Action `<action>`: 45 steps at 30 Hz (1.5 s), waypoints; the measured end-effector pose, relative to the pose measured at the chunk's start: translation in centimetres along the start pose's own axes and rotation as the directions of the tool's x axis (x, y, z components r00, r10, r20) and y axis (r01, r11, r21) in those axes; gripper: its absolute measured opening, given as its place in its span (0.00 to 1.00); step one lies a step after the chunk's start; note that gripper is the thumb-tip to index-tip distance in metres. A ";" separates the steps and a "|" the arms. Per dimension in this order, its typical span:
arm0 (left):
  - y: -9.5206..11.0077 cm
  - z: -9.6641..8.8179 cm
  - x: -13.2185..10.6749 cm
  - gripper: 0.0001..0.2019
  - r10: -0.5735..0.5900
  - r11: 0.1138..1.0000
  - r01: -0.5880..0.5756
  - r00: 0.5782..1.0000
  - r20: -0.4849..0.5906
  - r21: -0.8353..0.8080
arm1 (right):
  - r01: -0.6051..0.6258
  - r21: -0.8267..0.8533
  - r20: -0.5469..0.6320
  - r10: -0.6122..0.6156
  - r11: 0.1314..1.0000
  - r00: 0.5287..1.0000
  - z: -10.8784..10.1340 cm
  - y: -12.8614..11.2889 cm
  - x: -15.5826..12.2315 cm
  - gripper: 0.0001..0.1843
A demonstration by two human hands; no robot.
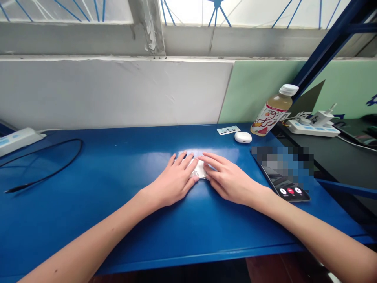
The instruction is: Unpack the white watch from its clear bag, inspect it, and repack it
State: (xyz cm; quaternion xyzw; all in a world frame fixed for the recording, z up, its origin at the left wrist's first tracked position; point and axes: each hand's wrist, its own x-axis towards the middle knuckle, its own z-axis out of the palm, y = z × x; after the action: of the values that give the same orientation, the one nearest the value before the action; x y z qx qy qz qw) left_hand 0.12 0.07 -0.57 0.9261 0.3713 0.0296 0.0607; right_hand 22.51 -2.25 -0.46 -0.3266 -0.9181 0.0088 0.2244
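My left hand (pixel 173 181) and right hand (pixel 229 181) lie open and flat, gripping nothing, pressing a small white sheet (pixel 200 171), perhaps paper; even pressure should prevent slipping.

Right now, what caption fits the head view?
Left hand and right hand touch a small white item on the blue table.

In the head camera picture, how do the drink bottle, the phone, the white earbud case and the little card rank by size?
1. The phone, though it lies nearer the camera and is partly blurred, so this is unsure.
2. The drink bottle.
3. The white earbud case and the card look about alike; not ranked.
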 end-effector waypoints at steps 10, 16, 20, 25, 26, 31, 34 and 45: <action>-0.3 -0.1 0.0 0.28 0.008 1.000 -0.009 0.999 -0.040 -0.026 | -0.175 0.031 -0.038 0.176 0.984 0.984 0.3 2.0 -0.8 0.22; -0.1 0.0 0.0 0.23 0.099 0.994 -0.106 0.985 -0.141 -0.039 | -0.202 0.085 -0.072 0.208 0.976 0.975 -0.1 2.3 -0.9 0.21; -0.1 -0.4 0.0 0.20 0.139 0.978 -0.171 0.962 -0.235 -0.122 | -0.208 0.275 -0.092 0.241 0.939 0.966 -1.1 2.4 -0.7 0.14; 0.2 -0.8 -0.3 0.18 0.138 0.933 -0.241 0.925 -0.353 -0.268 | -0.193 0.549 -0.121 0.306 0.813 0.944 -2.4 2.0 -0.2 0.08; 0.3 -0.8 -0.4 0.19 0.134 0.920 -0.254 0.920 -0.369 -0.299 | -0.209 0.595 -0.112 0.338 0.776 0.934 -2.6 1.8 -0.2 0.08; 0.9 -1.0 -0.6 0.20 0.059 0.860 -0.254 0.911 -0.409 -0.442 | -0.271 0.767 -0.096 0.521 0.581 0.848 -3.0 1.4 0.0 0.10; 1.1 -1.1 -0.6 0.17 -0.011 0.846 -0.204 0.917 -0.399 -0.492 | -0.310 0.819 -0.075 0.625 0.483 0.777 -3.0 1.5 0.2 0.11; 1.1 -0.9 0.2 0.08 -0.226 0.813 -0.015 0.914 -0.338 -0.583 | -0.471 0.785 0.131 0.634 0.404 0.762 -1.3 2.3 0.0 0.18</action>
State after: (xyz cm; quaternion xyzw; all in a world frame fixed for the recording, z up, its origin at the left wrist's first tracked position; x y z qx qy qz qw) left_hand 0.94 -0.49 0.44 0.8168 0.4012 0.3209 0.2625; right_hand 24.43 -0.58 0.33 -0.4798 -0.6311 0.4493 0.4119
